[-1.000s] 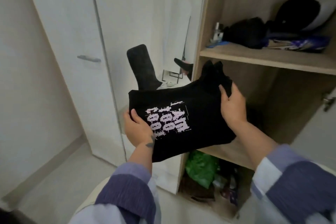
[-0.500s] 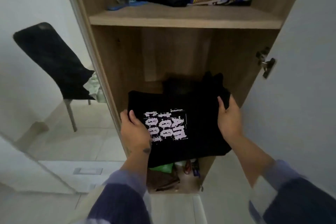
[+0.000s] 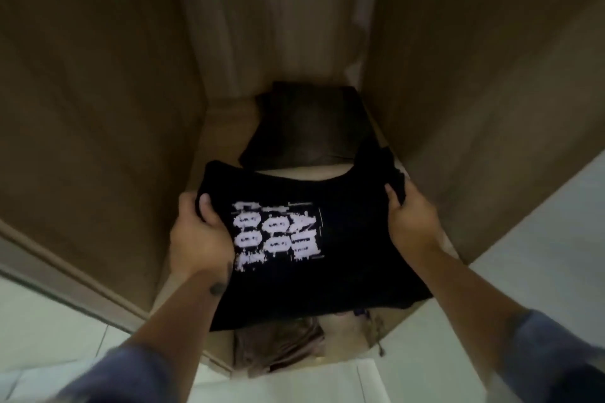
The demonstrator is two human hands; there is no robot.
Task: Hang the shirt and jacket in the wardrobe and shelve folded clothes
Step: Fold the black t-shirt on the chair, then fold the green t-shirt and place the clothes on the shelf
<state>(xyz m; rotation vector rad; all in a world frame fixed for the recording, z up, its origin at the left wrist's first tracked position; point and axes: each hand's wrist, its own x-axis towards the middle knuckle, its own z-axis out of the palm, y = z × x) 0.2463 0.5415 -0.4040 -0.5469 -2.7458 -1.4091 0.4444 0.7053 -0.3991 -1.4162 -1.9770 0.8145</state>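
Both hands grip folded black T-shirt [image 3: 314,239]: left hand [image 3: 199,235] pinches its left edge, thumb on top; right hand [image 3: 414,222] clutches bunched right corner. Pale blocky print, blurred, unreadable. Shirt held over wood-grain wardrobe shelf [image 3: 222,127], near dark folded garment [image 3: 307,127] at back.
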